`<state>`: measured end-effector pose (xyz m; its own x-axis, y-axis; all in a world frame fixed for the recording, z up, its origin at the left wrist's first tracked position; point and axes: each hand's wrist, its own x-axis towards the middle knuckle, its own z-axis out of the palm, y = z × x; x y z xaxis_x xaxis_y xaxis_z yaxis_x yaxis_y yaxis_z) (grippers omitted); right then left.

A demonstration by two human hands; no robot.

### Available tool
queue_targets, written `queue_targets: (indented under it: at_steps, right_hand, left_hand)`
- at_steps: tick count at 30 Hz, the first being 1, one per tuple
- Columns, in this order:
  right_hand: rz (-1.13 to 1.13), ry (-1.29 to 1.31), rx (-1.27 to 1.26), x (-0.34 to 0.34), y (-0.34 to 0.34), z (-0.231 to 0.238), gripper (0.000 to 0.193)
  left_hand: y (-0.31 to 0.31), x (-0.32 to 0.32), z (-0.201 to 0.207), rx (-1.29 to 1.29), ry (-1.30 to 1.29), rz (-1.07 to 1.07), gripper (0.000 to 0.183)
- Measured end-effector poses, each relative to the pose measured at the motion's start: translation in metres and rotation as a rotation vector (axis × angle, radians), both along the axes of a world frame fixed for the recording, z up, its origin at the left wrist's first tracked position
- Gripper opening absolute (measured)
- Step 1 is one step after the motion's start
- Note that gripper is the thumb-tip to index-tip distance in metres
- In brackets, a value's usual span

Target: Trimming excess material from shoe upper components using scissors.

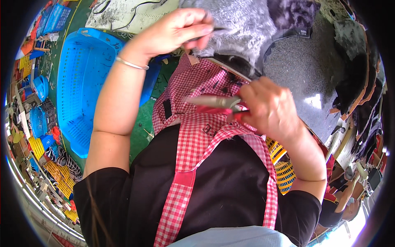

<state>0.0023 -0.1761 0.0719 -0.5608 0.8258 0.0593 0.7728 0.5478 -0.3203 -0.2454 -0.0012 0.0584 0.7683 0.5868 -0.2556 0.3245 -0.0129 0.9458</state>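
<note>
Spkld gry tbl top (302, 74) | L part: lt-gry fur (242, 20) to nr edge, touching dk-gry fur (293, 13) | R: blk fur pcs (354, 90) | far L: worn wht sfc (123, 17) w/ blk cord (135, 12)

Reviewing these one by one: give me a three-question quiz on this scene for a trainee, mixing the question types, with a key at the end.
1. Which hand holds the scissors?
2. True or false: a bracelet circles the right wrist.
3. The fur beside the left hand is: A) brown; B) grey; C) red.

Key:
1. The right hand.
2. False; the bracelet is on the left one.
3. B.
</note>
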Motion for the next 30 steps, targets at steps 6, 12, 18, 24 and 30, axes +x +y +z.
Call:
queue_targets:
  at_steps: [6,12,18,24,30]
  right_hand:
    - [-0.158,0.066,-0.093,0.015,-0.018,-0.006,0.044]
    - [-0.26,0.17,-0.014,0.015,-0.01,0.012,0.044]
    - [-0.616,0.314,-0.01,0.068,-0.045,0.006,0.044]
    - [-1.021,0.356,0.067,0.115,-0.067,0.023,0.051]
    - [-1.56,0.098,0.638,0.169,-0.056,0.024,0.047]
  left_hand:
    - [0.044,0.001,0.042,1.204,0.155,0.212,0.042]
    - [0.064,0.119,-0.042,1.25,0.286,0.098,0.102]
    - [0.089,0.13,0.066,1.098,0.038,0.013,0.038]
    - [0.334,0.014,0.192,1.408,0.453,0.123,0.047]
    - [0.442,-0.017,0.032,1.308,1.267,0.13,0.089]
